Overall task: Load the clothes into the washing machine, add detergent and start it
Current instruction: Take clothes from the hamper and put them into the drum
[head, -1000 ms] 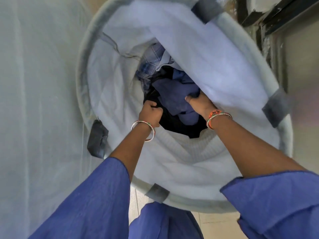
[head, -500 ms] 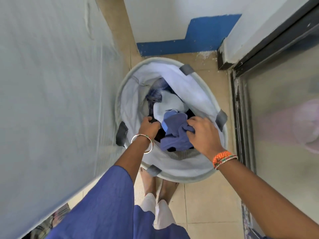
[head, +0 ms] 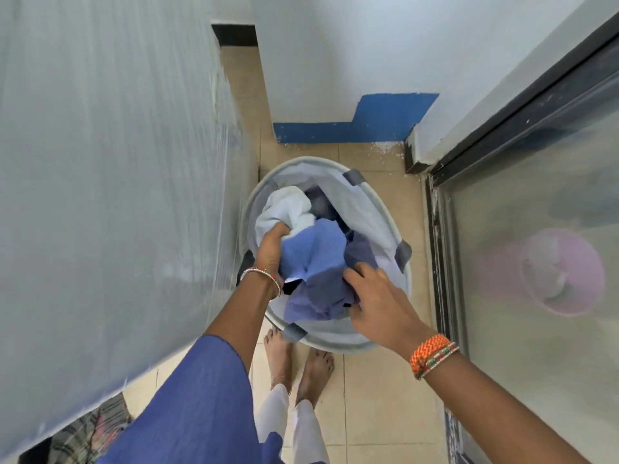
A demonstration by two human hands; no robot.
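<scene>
Head view looks down a narrow tiled passage. A round pale-grey fabric laundry basket with dark grey tabs on its rim stands on the beige tile floor, just ahead of the person's bare feet.

The left hand has its fingers curled into a bundle of clothes at the basket's left side, gripping where a white cloth meets a light blue cloth. The right hand clutches the bundle from the near right side, fingers bent into a darker blue-purple cloth. The bundle sits at rim level between the two hands, over the basket mouth; a fold hangs down over the near rim. More dark clothing lies deeper inside the basket.

The left wrist carries a thin beaded bangle, the right wrist an orange woven band. Blue sleeves cover both upper arms; white trousers show below.

On the left stands a big white surface wrapped in clear plastic film, just beside the basket. On the right, a dark-framed glass panel with a blurred pink tub behind it. White wall with a blue painted strip at the far end. A striped cloth lies at bottom left.
</scene>
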